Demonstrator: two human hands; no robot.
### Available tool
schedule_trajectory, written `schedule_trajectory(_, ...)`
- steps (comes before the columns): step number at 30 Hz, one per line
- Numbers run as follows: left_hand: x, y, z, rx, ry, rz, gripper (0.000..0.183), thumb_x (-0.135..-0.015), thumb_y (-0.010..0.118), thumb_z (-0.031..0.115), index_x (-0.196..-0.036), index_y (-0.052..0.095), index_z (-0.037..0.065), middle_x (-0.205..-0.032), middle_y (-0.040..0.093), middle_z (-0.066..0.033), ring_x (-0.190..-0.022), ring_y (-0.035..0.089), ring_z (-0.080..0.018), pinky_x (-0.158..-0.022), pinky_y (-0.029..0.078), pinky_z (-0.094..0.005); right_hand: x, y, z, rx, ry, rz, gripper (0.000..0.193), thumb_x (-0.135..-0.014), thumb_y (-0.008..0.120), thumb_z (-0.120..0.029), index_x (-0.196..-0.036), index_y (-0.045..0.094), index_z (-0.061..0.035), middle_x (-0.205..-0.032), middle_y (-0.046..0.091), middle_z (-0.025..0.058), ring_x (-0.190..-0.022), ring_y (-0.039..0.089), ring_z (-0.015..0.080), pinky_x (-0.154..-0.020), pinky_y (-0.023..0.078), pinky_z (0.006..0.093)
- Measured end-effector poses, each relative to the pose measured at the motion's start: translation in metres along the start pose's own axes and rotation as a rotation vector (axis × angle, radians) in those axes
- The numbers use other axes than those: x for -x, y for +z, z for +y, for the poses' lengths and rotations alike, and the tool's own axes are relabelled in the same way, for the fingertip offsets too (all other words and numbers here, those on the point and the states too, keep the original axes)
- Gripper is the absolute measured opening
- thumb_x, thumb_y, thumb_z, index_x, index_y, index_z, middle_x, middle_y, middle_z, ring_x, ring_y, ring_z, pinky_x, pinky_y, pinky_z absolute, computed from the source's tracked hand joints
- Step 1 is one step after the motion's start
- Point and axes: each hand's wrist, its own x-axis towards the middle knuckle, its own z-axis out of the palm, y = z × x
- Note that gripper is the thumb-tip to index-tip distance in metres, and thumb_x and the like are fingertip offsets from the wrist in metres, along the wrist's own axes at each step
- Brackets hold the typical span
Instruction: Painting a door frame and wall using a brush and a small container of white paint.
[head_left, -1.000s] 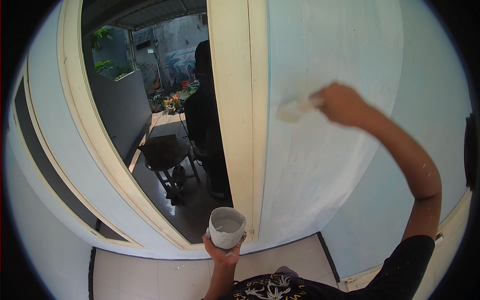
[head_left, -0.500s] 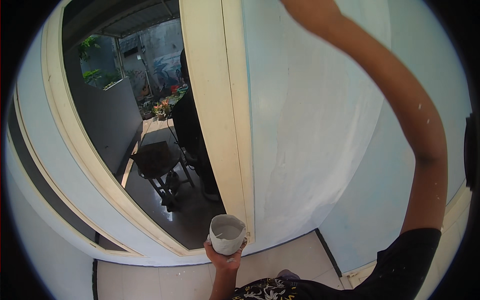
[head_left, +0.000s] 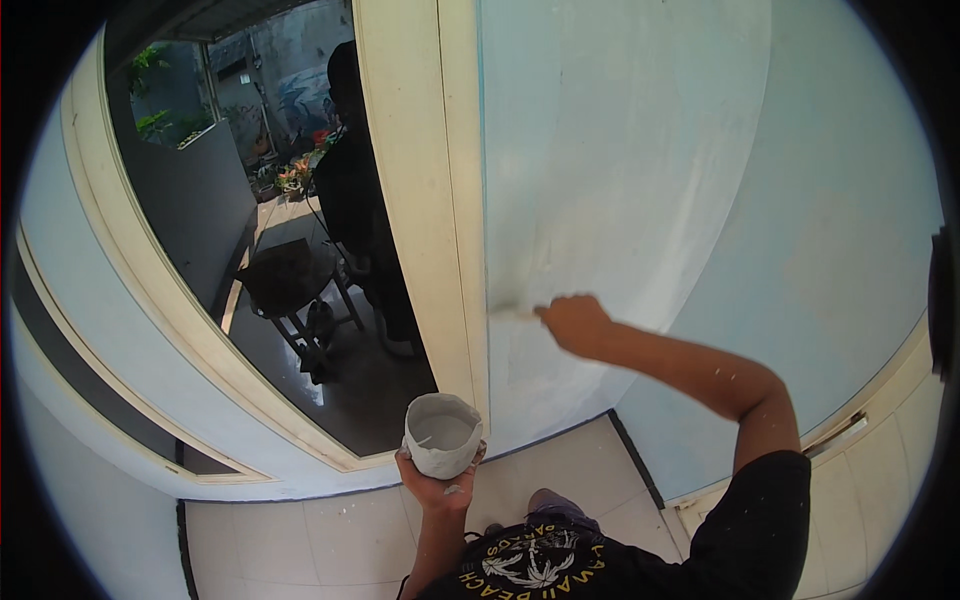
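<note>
My left hand (head_left: 438,490) cradles a round, paint-crusted pot (head_left: 438,462) from below, fingers wrapped about its sides. Pale grey-white paint (head_left: 446,432) lies inside, and a thin light stick or streak shows at its surface. My right hand (head_left: 578,325) is closed round the handle of a paintbrush (head_left: 512,308), whose pale head is smeared by motion. The brush head is against or just in front of the light blue wall (head_left: 600,180), beside the cream door frame (head_left: 455,250); whether it touches I cannot tell. Whitish streaks cover this wall panel.
Left of the wall is a dark glass pane (head_left: 330,400) reflecting a stool, plants and a dark figure. Another pale blue wall (head_left: 800,240) meets the painted one at the right. Light floor tiles (head_left: 340,540) with a dark skirting lie below. White specks dot the tiles.
My right hand has come down from the top of the view to mid-wall, bringing the brush into sight. The pot in my left hand appears slightly higher and further left as the view shifts.
</note>
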Motion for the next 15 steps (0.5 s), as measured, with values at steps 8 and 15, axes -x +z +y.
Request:
schedule_trajectory(8,0.005,-0.002,0.006,-0.007,0.088,0.018,0.054,-0.09,0.042,0.055,-0.124,0.054,0.014,-0.116,0.06,-0.0103,-0.096,0.059,-0.0348,-0.074,0.048,-0.0512,-0.042,-0.311,0.059,0.368,-0.1,0.868,0.026,-0.089,0.058,-0.007,-0.113,0.067,-0.0015,-0.097,0.07,0.0186,-0.082,0.069,0.0325,-0.074,0.055,0.0411)
schedule_trajectory(15,0.005,-0.007,-0.005,0.016,0.028,0.067,0.057,-0.09,0.04,0.056,-0.126,0.053,0.013,-0.114,0.06,-0.0124,-0.093,0.059,-0.0358,-0.072,0.048,-0.0506,-0.056,-0.342,0.054,0.46,0.228,1.073,0.027,-0.095,0.053,-0.011,-0.114,0.064,0.0041,-0.09,0.069,0.0204,-0.071,0.067,0.0312,-0.065,0.054,0.0404)
